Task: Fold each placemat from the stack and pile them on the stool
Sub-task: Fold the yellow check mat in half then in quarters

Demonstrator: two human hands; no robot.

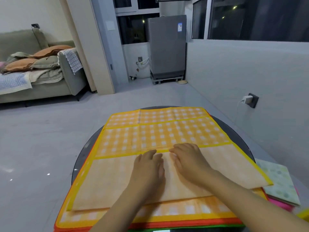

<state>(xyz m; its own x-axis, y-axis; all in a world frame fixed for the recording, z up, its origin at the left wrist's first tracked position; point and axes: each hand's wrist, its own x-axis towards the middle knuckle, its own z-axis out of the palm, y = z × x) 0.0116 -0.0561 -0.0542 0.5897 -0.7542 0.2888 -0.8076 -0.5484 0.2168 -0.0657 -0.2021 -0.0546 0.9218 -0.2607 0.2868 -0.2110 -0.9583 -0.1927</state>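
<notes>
An orange checked placemat (160, 136) with a yellow border lies on top of the stack on a round dark table (82, 153). Its near part is turned over onto itself, showing the pale plain underside (107, 181). My left hand (148, 169) and my right hand (189, 163) lie side by side, palms down, on that turned-over flap near its yellow edge. Below it, more mats of the stack (103, 227) show orange, red and green edges. Folded mats (282, 183), pale green over pink, sit at the right; what carries them is hidden.
A grey sofa (50, 77) with cushions stands at the far left. A grey appliance (167, 47) is by the windows. A charger in a wall socket (250, 99) is on the right wall. Bare tiled floor (50, 139) lies to the left of the table.
</notes>
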